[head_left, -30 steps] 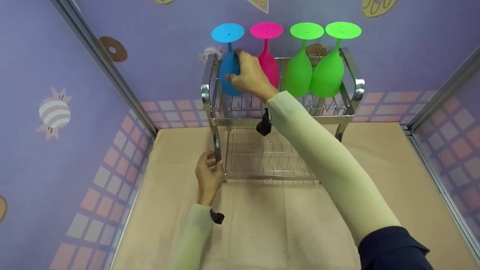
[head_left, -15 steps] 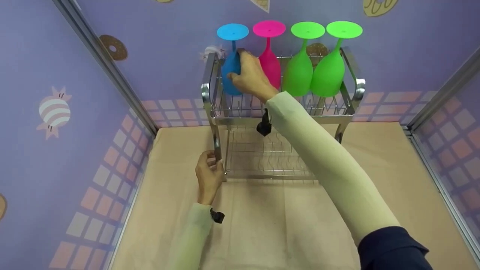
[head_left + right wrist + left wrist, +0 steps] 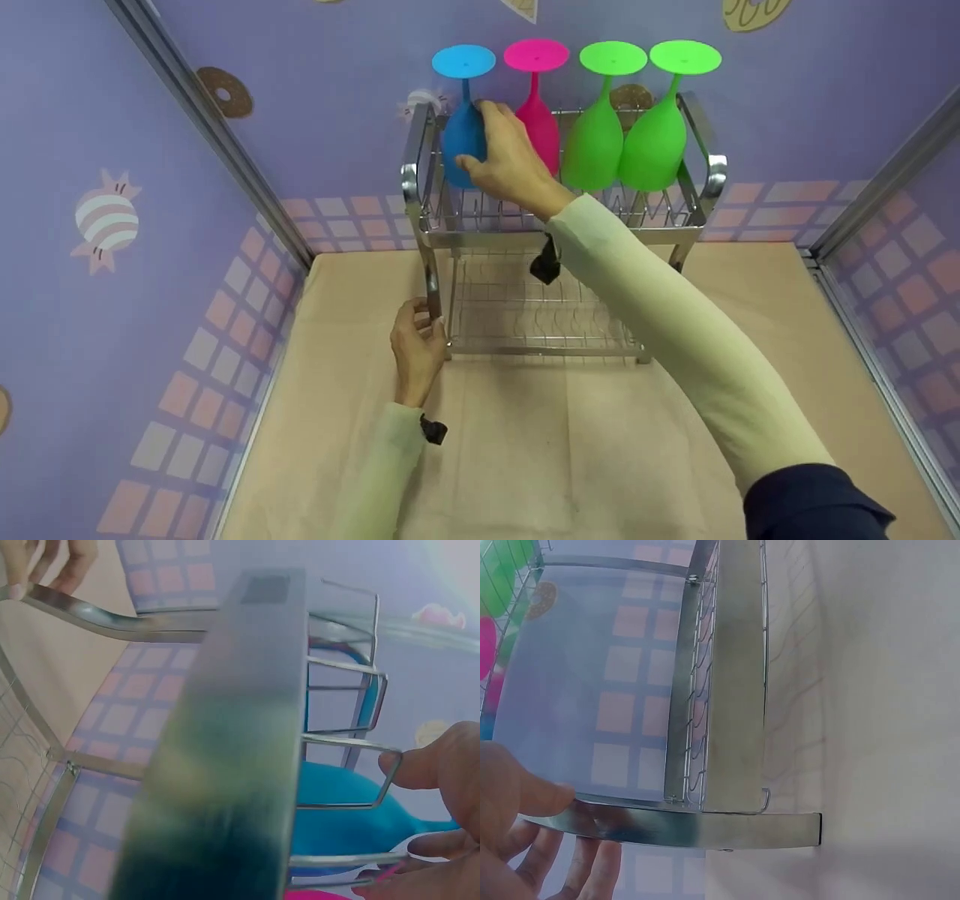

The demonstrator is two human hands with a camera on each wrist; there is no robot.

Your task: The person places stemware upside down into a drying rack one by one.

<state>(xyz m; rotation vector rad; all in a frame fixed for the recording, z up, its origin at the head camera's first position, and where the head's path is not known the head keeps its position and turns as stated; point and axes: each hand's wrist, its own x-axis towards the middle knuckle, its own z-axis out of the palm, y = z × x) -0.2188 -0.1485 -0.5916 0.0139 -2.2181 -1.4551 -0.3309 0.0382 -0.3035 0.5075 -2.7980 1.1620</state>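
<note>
A blue plastic goblet [image 3: 463,150] stands upside down at the left end of the metal rack's top tier [image 3: 555,238]. My right hand [image 3: 510,161] is right beside its bowl, thumb and fingers spread loosely apart; the thumb tip overlaps the bowl in the head view. In the right wrist view, the blue bowl [image 3: 337,810] shows behind the wire loops. A pink goblet [image 3: 538,131], partly behind my right hand, and two green goblets [image 3: 596,150] stand inverted to the right. My left hand [image 3: 418,352] grips the rack's left front leg [image 3: 645,823] between thumb and fingers.
The rack's lower wire tier [image 3: 540,307] sits close over the beige cloth [image 3: 517,450]. A patterned purple wall [image 3: 337,112] stands right behind the rack, with side walls left and right.
The blue goblet first shifted slightly right. Since then my right hand and forearm have drawn right, uncovering more of the bowl as the grip loosened. My left hand keeps its hold.
</note>
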